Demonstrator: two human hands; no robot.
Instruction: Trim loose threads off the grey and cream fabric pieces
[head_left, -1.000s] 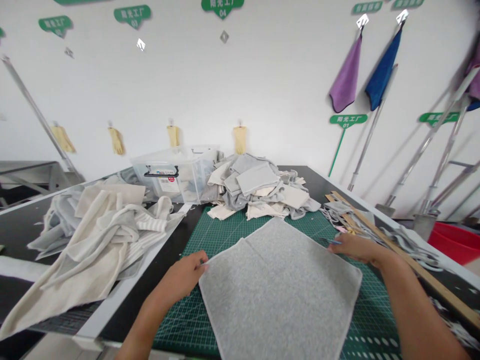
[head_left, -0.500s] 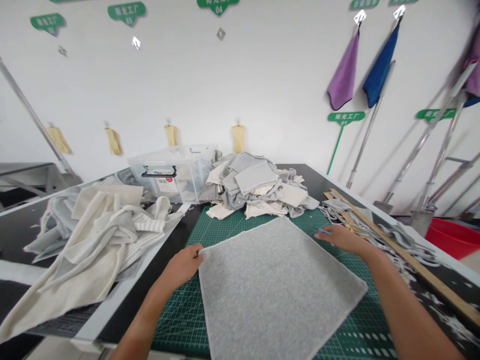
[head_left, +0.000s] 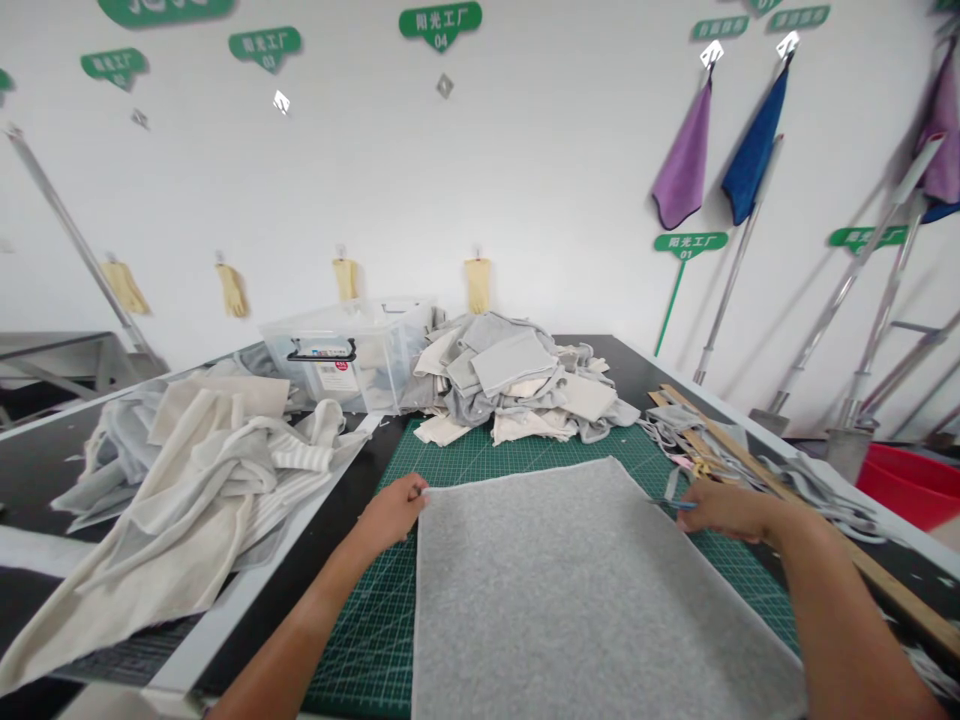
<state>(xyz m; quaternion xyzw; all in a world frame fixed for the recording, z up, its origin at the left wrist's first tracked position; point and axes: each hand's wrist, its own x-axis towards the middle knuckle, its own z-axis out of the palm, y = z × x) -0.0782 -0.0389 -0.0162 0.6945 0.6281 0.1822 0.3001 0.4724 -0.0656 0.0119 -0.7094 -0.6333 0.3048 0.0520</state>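
A square grey cloth [head_left: 577,590] with a stitched edge lies over the green cutting mat [head_left: 352,640]. My left hand [head_left: 394,508] pinches its far left corner between thumb and fingers. At the far right edge of the cloth is my right hand [head_left: 720,508], closed around small blue scissors [head_left: 675,503]. Their thin tip points left and reaches the cloth edge; the rest is hidden in my fingers, and I cannot tell whether the blades touch the cloth.
Beyond the mat rises a heap of grey and cream cloth pieces [head_left: 517,370], beside a clear plastic box [head_left: 390,370]. More loose fabric [head_left: 217,470] covers the left. Wooden strips [head_left: 810,510] and fabric scraps [head_left: 817,490] lie right. A red bucket [head_left: 907,490] stands beyond the table.
The cloth has turned and its far edge now lies flatter across the view. My left hand has shifted slightly right; my right hand has moved right and nearer with the scissors.
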